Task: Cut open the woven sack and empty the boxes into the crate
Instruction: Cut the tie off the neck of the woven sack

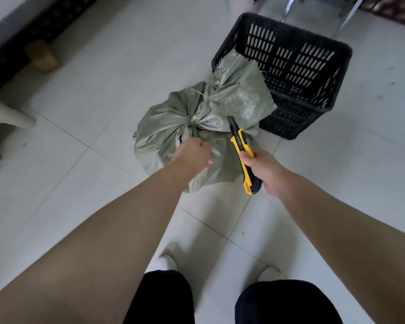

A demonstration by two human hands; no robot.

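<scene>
A grey-green woven sack (164, 127) stands on the white tiled floor, tied shut at its neck, with its loose top flopping toward the crate. My left hand (193, 154) grips the sack fabric just below the tie. My right hand (260, 167) holds a yellow and black utility knife (240, 146), its blade pointing up toward the neck of the sack and close to it. The black slotted plastic crate (337, 73) sits on the floor just behind and right of the sack. No boxes show; the sack hides its contents.
A pale stool or table leg (7, 118) stands at the left edge. A small brown block (42, 57) lies by the dark skirting at the far left. Metal chair legs (346, 17) rise behind the crate. My feet (166, 263) stand below the sack.
</scene>
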